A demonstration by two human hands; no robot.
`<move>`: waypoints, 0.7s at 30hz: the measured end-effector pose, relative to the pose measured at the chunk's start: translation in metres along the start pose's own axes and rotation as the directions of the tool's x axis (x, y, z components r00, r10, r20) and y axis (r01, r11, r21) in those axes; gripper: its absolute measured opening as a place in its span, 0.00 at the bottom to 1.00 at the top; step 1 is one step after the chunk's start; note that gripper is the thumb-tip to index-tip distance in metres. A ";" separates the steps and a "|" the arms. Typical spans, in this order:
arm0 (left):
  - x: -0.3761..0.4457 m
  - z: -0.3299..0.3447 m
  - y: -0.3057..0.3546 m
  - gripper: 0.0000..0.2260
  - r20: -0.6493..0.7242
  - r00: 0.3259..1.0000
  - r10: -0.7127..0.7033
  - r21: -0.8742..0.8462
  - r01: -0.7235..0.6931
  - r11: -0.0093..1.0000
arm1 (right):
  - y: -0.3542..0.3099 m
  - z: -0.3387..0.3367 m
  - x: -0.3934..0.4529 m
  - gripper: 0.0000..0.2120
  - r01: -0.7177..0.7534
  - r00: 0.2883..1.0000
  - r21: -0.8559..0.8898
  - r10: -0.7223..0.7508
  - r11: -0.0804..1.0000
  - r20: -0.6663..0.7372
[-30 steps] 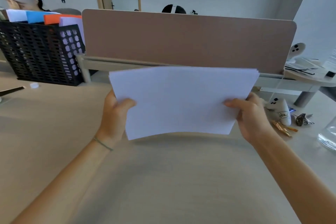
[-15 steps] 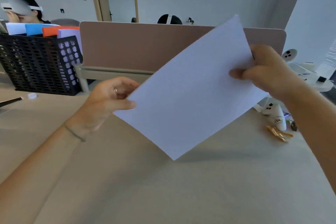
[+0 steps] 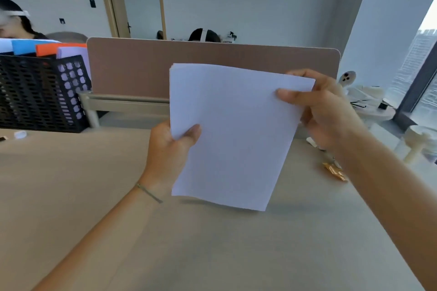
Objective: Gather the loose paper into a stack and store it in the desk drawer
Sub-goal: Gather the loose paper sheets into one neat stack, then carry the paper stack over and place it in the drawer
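I am holding a white paper stack (image 3: pixel 233 134) upright above the beige desk (image 3: pixel 212 255), my left hand (image 3: pixel 169 149) gripping its left edge, my right hand (image 3: pixel 324 111) pinching its top right corner, before a brown divider panel (image 3: pixel 142 68).

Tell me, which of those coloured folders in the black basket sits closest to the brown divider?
The lilac folder, at the basket's right end beside the divider. The orange, blue and white ones stand further left.
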State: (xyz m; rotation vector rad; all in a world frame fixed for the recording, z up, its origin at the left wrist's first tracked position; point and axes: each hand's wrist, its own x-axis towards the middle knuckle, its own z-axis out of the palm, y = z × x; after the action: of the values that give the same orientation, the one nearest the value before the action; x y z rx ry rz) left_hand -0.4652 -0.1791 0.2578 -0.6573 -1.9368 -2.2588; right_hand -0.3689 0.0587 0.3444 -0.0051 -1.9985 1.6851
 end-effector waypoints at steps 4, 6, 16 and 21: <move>-0.005 0.007 -0.008 0.10 0.030 0.999 0.024 -0.090 -0.021 0.996 | 0.048 0.019 -0.028 0.11 0.029 0.994 0.284 0.003 0.958 -0.113; -0.011 0.006 -0.023 0.12 0.036 0.999 0.019 -0.136 -0.014 0.991 | 0.067 0.021 -0.041 0.14 0.032 0.990 0.272 0.006 0.962 -0.139; -0.034 0.037 -0.035 0.20 -0.004 0.998 0.062 -0.087 -0.062 0.994 | 0.086 0.018 -0.073 0.24 0.059 0.976 -0.030 -0.064 0.998 -0.210; -0.053 0.079 -0.016 0.19 0.030 1.000 -0.008 -0.195 0.014 0.981 | 0.033 -0.031 -0.108 0.17 0.100 0.950 -0.168 -0.144 0.981 -0.276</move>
State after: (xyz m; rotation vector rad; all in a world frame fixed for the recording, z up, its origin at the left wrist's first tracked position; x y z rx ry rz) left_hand -0.4020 -0.1113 0.2313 -0.7051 -1.7485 -2.4818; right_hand -0.2739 0.0595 0.2758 -0.1671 -1.8613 1.3646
